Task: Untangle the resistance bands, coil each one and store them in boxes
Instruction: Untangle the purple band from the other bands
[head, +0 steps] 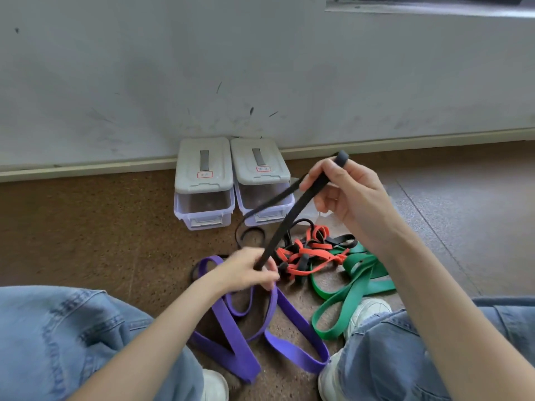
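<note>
I am pinching the black band (292, 215) in both hands: right hand (344, 189) holding its top end high, left hand (249, 270) gripping it low, so it is running diagonally down-left. Its tail is trailing toward the red tangle (309, 256) on the floor, before two lidded boxes (231, 180) by the wall.

Grey scuffed wall (260, 68), dark streak marks low down. Pale baseboard (405, 143) along bottom. Brown speckled floor (101, 227). Window ledge (428, 8) top right. Soft even light.
</note>
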